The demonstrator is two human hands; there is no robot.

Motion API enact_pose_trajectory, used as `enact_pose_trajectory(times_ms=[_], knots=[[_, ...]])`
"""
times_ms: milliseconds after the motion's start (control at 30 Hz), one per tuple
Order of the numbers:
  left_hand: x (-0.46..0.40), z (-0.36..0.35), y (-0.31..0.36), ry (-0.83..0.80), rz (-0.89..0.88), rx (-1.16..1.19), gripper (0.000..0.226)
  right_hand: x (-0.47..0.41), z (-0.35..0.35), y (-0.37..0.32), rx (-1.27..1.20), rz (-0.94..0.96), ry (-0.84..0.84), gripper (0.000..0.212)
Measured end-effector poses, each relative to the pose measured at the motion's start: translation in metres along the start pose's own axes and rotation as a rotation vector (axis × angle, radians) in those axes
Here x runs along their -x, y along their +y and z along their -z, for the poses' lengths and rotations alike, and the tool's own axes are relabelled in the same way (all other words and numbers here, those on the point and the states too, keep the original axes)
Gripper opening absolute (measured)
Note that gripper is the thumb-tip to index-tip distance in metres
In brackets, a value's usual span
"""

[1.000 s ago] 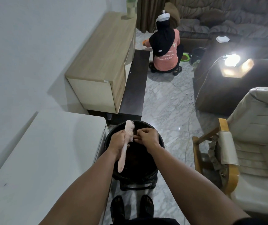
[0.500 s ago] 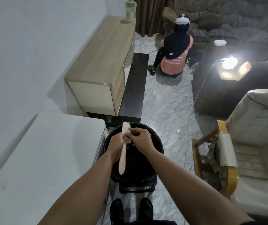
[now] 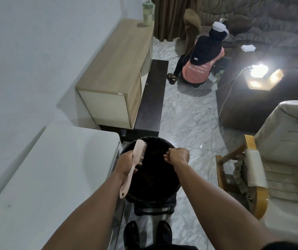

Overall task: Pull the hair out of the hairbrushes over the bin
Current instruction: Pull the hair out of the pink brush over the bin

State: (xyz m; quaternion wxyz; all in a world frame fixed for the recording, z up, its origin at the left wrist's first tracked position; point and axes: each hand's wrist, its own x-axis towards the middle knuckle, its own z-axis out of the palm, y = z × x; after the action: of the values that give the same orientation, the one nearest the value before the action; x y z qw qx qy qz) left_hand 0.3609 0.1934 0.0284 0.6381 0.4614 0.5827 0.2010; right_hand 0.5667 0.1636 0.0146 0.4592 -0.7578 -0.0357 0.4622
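A pale pink hairbrush (image 3: pixel 137 156) is held upright-tilted over the left side of a round black bin (image 3: pixel 155 193), bristles facing right. My left hand (image 3: pixel 126 165) grips it at the neck, with the handle hanging down toward me. My right hand (image 3: pixel 178 156) hovers over the bin's right side, well apart from the brush, fingertips pinched together. Whether hair is between those fingertips is too dark to tell. The bin's inside is black and shows nothing distinct.
A white cabinet top (image 3: pixel 50 177) lies to the left of the bin. Beyond are a wooden sideboard (image 3: pixel 115 69) and a dark bench (image 3: pixel 151 98). A cream armchair (image 3: pixel 279 159) stands right. A person (image 3: pixel 200 64) crouches on the marble floor far ahead.
My right hand has drawn away from the bristles to the right, fingers still pinched. The brush tilted slightly left in my left hand. The far person shifted position.
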Motion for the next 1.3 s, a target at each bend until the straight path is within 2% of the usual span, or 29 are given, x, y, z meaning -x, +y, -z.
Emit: enact_pose_trajectory(times_ms=[67,200,300,367,433,467,567,633,733,800,900,967,1033,1100,1200,1233,1300], knots=[[0.000,0.002,-0.002,0.007,0.037,0.109,0.033,-0.005,0.007,-0.003,0.004,0.034,0.087,0.013],[-0.003,0.000,0.001,0.012,0.043,0.110,0.033,-0.009,0.003,-0.007,0.032,0.150,0.157,0.006],[-0.004,-0.008,0.009,0.011,0.011,0.063,0.035,0.005,-0.017,-0.006,0.169,0.361,-0.028,0.012],[-0.002,-0.019,0.015,0.010,-0.049,0.059,0.037,0.016,-0.032,0.001,0.320,0.477,-0.215,0.029],[-0.002,-0.029,0.018,0.001,-0.088,0.051,0.039,0.022,-0.044,0.007,0.425,0.540,-0.233,0.037],[-0.001,-0.032,0.019,-0.003,-0.082,0.033,0.040,0.025,-0.046,0.007,0.423,0.539,-0.202,0.031],[-0.004,-0.031,0.017,-0.029,-0.087,-0.031,0.043,0.023,-0.042,0.002,0.306,0.368,-0.196,0.005],[-0.005,-0.031,0.014,-0.027,-0.087,-0.025,0.045,0.022,-0.040,-0.001,0.162,0.201,-0.247,0.006],[-0.005,-0.031,0.011,-0.038,-0.095,-0.019,0.044,0.026,-0.043,-0.003,0.022,0.069,-0.248,0.011],[-0.005,-0.028,0.013,-0.015,-0.104,-0.014,0.042,0.022,-0.034,-0.004,-0.070,-0.010,-0.187,0.012],[-0.008,-0.012,0.016,0.017,-0.098,-0.029,0.041,0.001,-0.008,-0.004,-0.043,-0.060,-0.063,0.014],[-0.015,0.001,0.013,0.015,-0.053,-0.009,0.043,-0.008,0.004,-0.002,0.088,0.016,0.038,0.016],[-0.017,0.005,0.009,0.010,0.007,0.081,0.043,-0.008,0.003,-0.003,0.159,0.105,0.049,0.030],[-0.015,-0.002,0.011,0.016,0.054,0.218,0.042,-0.002,-0.008,-0.004,0.218,0.186,-0.012,0.039],[-0.013,-0.017,0.017,-0.021,0.082,0.364,0.042,0.017,-0.034,0.003,0.313,0.415,-0.228,0.017],[-0.014,-0.023,0.019,-0.048,0.080,0.420,0.043,0.023,-0.040,0.008,0.389,0.516,-0.291,0.022],[-0.016,-0.029,0.022,-0.101,0.083,0.534,0.041,0.030,-0.045,0.008,0.486,0.666,-0.306,0.032]])
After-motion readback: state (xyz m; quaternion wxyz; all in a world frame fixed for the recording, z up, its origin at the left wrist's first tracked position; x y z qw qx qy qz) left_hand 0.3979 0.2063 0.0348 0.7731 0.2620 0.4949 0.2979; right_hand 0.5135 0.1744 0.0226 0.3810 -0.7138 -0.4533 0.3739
